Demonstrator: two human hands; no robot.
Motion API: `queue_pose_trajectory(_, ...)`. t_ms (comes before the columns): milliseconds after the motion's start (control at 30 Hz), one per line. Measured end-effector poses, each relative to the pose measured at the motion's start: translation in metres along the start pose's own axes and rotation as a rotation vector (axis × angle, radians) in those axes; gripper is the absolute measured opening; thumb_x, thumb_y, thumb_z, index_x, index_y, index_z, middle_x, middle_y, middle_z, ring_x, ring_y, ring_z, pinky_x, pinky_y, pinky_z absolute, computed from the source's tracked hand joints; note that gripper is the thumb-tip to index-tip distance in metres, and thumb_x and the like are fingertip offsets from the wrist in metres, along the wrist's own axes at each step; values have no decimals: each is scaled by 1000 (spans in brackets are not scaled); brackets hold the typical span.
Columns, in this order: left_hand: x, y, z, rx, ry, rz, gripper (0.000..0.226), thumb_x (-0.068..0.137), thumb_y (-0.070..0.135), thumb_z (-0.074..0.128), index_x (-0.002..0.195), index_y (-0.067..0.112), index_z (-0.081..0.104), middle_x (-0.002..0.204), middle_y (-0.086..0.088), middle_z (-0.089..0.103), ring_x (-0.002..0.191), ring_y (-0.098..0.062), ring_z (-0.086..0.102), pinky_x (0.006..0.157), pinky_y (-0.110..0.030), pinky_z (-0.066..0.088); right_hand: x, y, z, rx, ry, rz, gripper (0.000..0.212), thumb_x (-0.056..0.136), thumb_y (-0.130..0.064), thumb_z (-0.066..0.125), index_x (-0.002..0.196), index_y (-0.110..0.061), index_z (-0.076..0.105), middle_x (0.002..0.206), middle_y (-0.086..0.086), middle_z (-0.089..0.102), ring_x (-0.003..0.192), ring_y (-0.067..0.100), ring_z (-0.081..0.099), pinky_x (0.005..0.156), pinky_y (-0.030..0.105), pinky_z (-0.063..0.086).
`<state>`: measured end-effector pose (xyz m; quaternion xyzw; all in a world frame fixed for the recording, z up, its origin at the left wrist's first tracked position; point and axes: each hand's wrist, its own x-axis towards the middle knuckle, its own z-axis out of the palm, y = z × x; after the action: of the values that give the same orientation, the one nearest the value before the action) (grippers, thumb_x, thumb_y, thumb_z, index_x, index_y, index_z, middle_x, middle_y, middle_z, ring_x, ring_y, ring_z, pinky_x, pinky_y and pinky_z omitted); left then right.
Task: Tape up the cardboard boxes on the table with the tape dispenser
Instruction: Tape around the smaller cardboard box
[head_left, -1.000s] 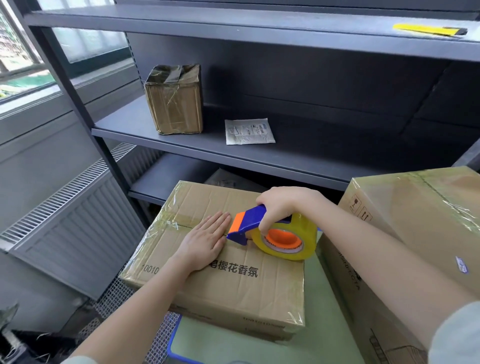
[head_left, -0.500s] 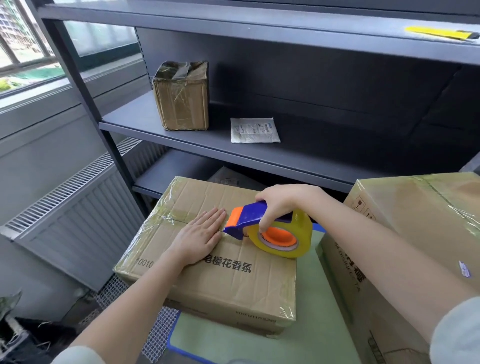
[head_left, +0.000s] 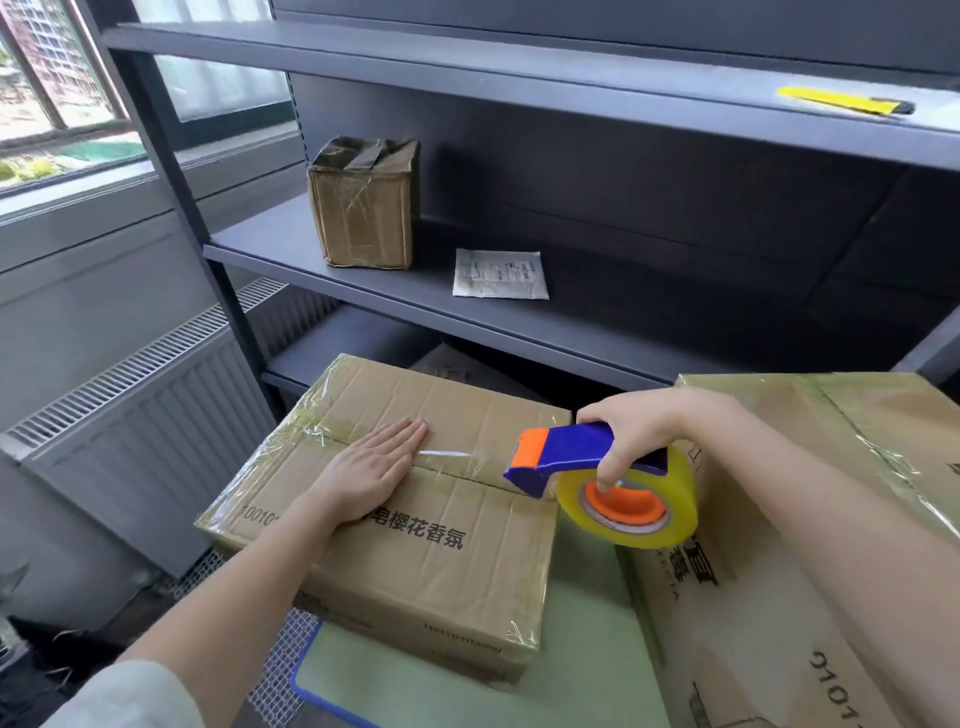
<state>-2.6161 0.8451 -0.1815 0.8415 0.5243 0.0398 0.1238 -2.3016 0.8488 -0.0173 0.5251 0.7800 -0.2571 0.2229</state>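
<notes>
The flat cardboard box (head_left: 431, 540) on the green table mat (head_left: 582, 644) reads "樱花香氛" in black, with "1001" running under the wrist of the left hand (head_left: 370, 467). That hand lies flat, fingers straight, pressing the seam. The right hand (head_left: 641, 431) grips the blue-and-orange tape dispenser (head_left: 566, 457) at the box's right edge. Its long axis follows the seam, its orange nose points left, and clear tape stretches toward the left fingertips. A larger taped box (head_left: 831, 519) stands to the right, with grey shelving (head_left: 623, 322) and a radiator (head_left: 150, 415) behind.

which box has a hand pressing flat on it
The low middle box: the left hand lies flat on its top. The shelf box and right box have none.
</notes>
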Motion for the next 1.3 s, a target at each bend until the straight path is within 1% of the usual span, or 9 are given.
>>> queue_pose_trajectory(100,3,6,-2,30,-17,-28,93,70,76,-22,147,24,-9,155,14,-5,138,3,-13,109,-13,-15,-4,9,15,26,21,-8,52,73,-37,77,110,-27,41,105,-6,52,93,13,54,67,18,48)
queue_pose_trajectory(233,11,33,-4,35,-85,-165,57,101,43,7,149,17,-8,157,5,-9,143,-6,-13,115,-23,-11,-3,13,16,-13,51,-48,54,74,-39,77,113,-25,42,108,-5,51,97,13,53,69,19,47)
queue_pose_trajectory(400,40,93,12,25,-81,-204,57,103,36,11,149,10,-9,158,-4,-12,144,-12,-13,117,-31,-9,-2,14,8,7,55,-67,53,74,-37,77,111,-26,41,107,-6,51,93,12,53,66,17,47)
queue_pose_trajectory(533,42,108,30,91,45,-181,60,98,44,0,150,15,-8,158,3,-10,144,-9,-12,117,-30,-10,5,11,12,-30,32,-62,61,74,-38,77,121,-22,42,112,-4,51,100,15,53,71,21,48)
queue_pose_trajectory(633,39,103,31,99,70,-155,84,75,51,-21,150,16,-7,158,5,-8,144,-8,-12,116,-28,-11,6,11,13,-10,29,-60,63,74,-37,77,124,-20,42,111,-4,49,99,14,52,71,20,47)
queue_pose_trajectory(800,36,100,30,125,68,-135,88,71,51,-23,150,16,-7,158,5,-9,144,-9,-12,113,-26,-14,5,11,19,2,24,-45,62,75,-38,76,124,-19,42,114,-1,51,100,14,52,75,22,49)
queue_pose_trajectory(900,33,93,28,137,49,-111,88,71,53,-24,150,16,-9,158,6,-9,144,-8,-13,111,-25,-16,5,7,26,27,33,-49,61,75,-38,76,123,-19,42,110,-4,50,98,14,52,71,20,47)
queue_pose_trajectory(1067,18,67,20,129,-24,-49,110,55,68,-44,149,19,-12,157,8,-12,134,0,-22,112,-24,-17,9,-12,32,84,49,-88,54,75,-42,75,114,-21,45,107,-2,54,95,14,55,73,23,49)
queue_pose_trajectory(1300,13,63,14,93,-29,-51,116,52,72,-44,149,19,-9,158,6,-8,143,-6,-13,113,-23,-14,-1,-21,43,89,60,-54,53,74,-42,74,114,-19,47,107,0,56,93,16,57,74,27,51)
